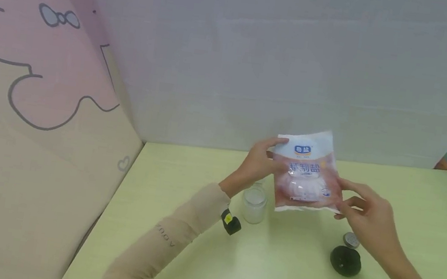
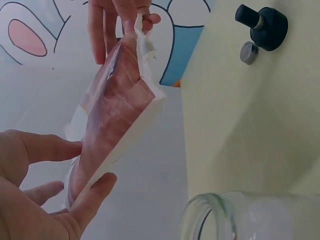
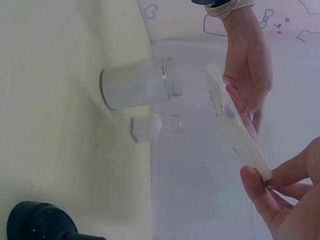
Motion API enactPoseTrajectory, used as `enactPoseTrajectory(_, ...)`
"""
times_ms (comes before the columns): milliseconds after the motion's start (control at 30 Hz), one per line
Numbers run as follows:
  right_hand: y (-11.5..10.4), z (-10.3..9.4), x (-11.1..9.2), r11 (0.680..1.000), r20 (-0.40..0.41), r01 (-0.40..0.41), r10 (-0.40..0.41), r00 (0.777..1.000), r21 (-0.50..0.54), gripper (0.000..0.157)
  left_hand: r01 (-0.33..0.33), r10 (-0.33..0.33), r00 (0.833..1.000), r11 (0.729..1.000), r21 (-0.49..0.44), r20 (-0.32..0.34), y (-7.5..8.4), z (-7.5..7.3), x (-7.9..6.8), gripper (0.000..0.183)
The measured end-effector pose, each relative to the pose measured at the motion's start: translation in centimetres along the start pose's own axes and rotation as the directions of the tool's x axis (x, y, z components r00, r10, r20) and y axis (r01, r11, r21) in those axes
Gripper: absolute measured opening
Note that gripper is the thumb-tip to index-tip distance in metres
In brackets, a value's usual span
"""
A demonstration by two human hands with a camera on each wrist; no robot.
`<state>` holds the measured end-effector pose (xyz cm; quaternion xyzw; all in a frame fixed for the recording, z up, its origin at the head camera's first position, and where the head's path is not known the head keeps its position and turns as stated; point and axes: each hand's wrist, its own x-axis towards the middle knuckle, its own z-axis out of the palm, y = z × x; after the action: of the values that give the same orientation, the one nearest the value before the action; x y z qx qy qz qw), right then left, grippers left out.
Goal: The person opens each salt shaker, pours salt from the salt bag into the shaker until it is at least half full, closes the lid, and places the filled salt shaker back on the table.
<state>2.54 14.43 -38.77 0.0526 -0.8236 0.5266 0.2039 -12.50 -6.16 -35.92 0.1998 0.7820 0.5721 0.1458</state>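
A pink-and-white bag of salt (image 1: 304, 183) is held up over the table, its printed face toward the head camera. My left hand (image 1: 259, 164) grips its left edge, thumb in front. At the lower right corner, my right hand (image 1: 372, 218) pinches the bag between thumb and fingers. The left wrist view shows the bag (image 2: 117, 107) from its side, bulging. Below the left hand stands a glass jar (image 1: 254, 207) with whitish contents. A smaller clear container (image 3: 147, 128), partly filled with white, stands beside the jar (image 3: 135, 85) in the right wrist view.
Under my right forearm lie a black round piece with a stem (image 2: 270, 29) and a small grey disc (image 2: 248, 53). The pale yellow-green table (image 1: 282, 270) meets a grey-white backdrop (image 1: 279, 71) behind. A cartoon-printed panel (image 1: 33, 171) borders the left side.
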Motion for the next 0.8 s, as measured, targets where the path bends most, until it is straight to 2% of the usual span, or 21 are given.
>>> enactPoseTrajectory(100, 0.7, -0.2, -0.3, 0.999, 0.005, -0.039, 0.039, 0.999, -0.013, 0.042, 0.039, -0.037, 0.999, 0.996, 0.085, -0.023, -0.7, 1.4, 0.3, 0.074)
enactPoseTrajectory(300, 2.1, -0.2, -0.9, 0.993, 0.015, -0.1, 0.101, 0.995, -0.056, 0.033, 0.134, -0.119, 0.989, 0.972, 0.19, -0.089, -1.7, 4.3, 0.3, 0.093)
enactPoseTrajectory(367, 2.7, -0.1, -1.0, 0.99, 0.019, -0.121, 0.123, 0.992, -0.076, 0.032, 0.162, -0.14, 0.985, 0.957, 0.241, -0.105, -2.0, 5.2, 0.2, 0.095)
enactPoseTrajectory(533, 4.0, 0.3, -1.2, 0.98, 0.037, -0.172, 0.177, 0.984, -0.098, 0.03, 0.159, -0.121, 0.985, 0.909, 0.387, -0.121, -2.8, 7.0, -0.2, 0.093)
enactPoseTrajectory(633, 4.7, 0.4, -1.3, 0.974, 0.051, -0.205, 0.21, 0.976, -0.099, 0.03, 0.162, -0.116, 0.984, 0.902, 0.399, -0.138, -3.6, 8.1, -0.7, 0.093)
enactPoseTrajectory(800, 5.8, 0.7, -1.3, 0.959, 0.085, -0.248, 0.26, 0.962, -0.136, 0.03, 0.153, -0.11, 0.984, 0.926, 0.344, -0.14, -5.4, 9.9, -2.1, 0.091)
